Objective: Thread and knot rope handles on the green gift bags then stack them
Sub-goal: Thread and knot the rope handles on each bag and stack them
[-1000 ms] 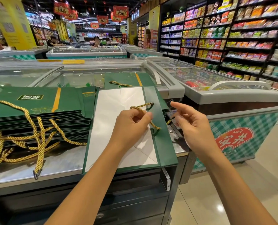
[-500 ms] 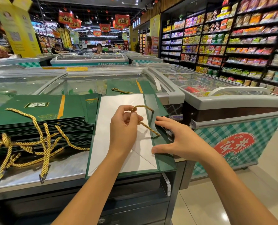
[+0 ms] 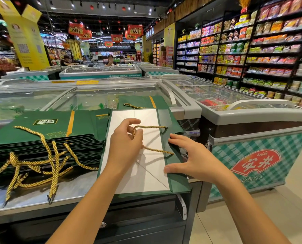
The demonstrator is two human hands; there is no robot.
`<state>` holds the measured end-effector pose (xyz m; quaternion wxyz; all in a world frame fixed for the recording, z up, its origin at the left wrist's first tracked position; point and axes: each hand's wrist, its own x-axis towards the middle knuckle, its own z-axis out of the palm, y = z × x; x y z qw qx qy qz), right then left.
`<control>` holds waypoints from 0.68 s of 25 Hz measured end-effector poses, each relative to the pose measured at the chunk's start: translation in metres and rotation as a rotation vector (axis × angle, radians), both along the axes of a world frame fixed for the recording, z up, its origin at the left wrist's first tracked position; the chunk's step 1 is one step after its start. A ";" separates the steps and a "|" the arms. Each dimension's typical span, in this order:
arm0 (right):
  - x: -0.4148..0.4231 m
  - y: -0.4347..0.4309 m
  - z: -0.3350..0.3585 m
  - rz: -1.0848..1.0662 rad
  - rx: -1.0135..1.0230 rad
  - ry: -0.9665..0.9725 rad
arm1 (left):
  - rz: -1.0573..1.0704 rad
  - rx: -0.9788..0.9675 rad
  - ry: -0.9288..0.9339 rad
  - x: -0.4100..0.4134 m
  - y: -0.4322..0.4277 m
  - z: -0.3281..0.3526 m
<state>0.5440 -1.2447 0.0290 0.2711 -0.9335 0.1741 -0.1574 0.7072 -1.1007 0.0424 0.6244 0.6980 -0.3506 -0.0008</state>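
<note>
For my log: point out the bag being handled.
The bag showing white inside: left hand holds its rope, right hand presses its green edge. Stack and far bag lie untouched.

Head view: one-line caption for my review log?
Left hand holds the gold rope threaded through a flat green gift bag; right hand presses the bag's edge.

The flat bag point(image 3: 143, 173) lies right of the stack point(image 3: 46, 136) (both on the freezer point(image 3: 32, 203)).

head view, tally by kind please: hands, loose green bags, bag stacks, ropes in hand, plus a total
hands: 2, left hand, right hand
loose green bags: 2, opened bag, far bag
bag stacks: 1, stack
ropes in hand: 1, rope
total: 6
</note>
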 end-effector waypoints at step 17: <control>-0.002 0.000 0.000 -0.025 0.129 -0.114 | 0.188 0.407 -0.528 0.017 0.055 -0.011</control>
